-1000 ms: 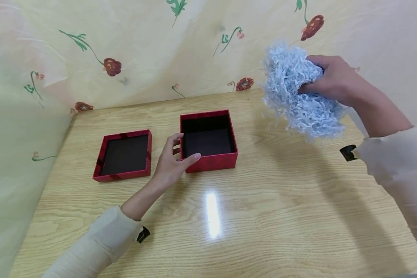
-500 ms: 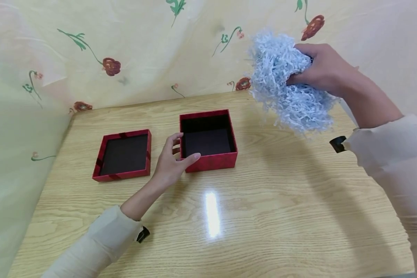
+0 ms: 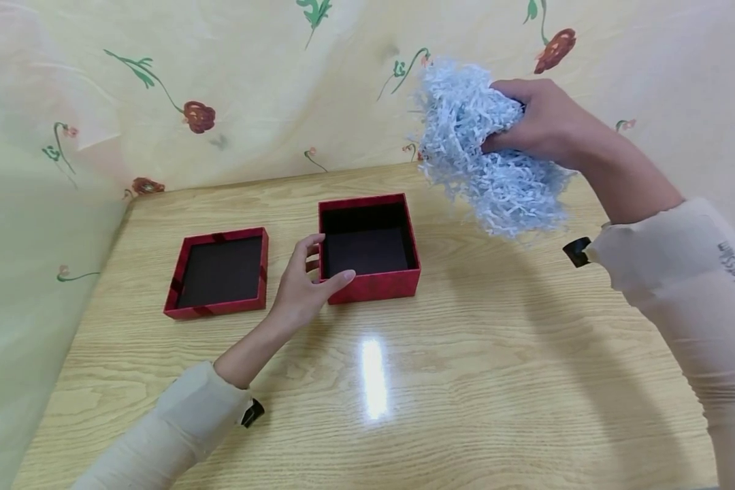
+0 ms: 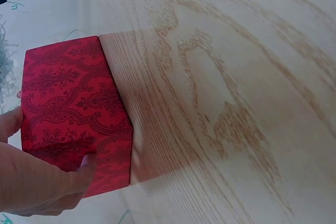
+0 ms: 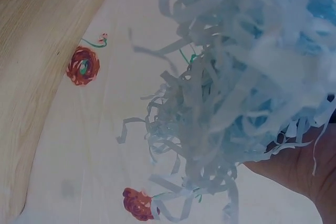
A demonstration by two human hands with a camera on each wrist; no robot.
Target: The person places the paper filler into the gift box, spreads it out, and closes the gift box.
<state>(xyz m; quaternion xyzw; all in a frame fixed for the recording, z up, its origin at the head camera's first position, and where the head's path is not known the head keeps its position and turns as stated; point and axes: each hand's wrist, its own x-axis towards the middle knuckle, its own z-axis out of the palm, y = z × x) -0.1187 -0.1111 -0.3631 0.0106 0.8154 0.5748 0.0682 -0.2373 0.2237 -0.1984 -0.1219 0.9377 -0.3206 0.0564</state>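
A red patterned box (image 3: 376,286) with a black inside stands uncovered near the middle of the table. My left hand (image 3: 300,289) grips its near left corner, thumb on the front wall and fingers at the left side. The left wrist view shows the thumb lying against the patterned wall of the box (image 4: 73,98). Up to the right of the box, my right hand (image 3: 545,126) holds a big bunch of pale blue shredded paper (image 3: 496,184) in the air. Loose strips (image 5: 220,93) fill much of the right wrist view and hide most of the fingers.
To the left of the box lies its shallow red lid (image 3: 233,308), black inside facing up. A floral-printed sheet (image 3: 251,88) hangs behind the wooden table (image 3: 465,401) and along its left side. A bright light reflection shows on the tabletop.
My right hand has carried the shredded paper to the left, nearer to the box, while staying raised. My left hand, the box and the lid have kept their places.
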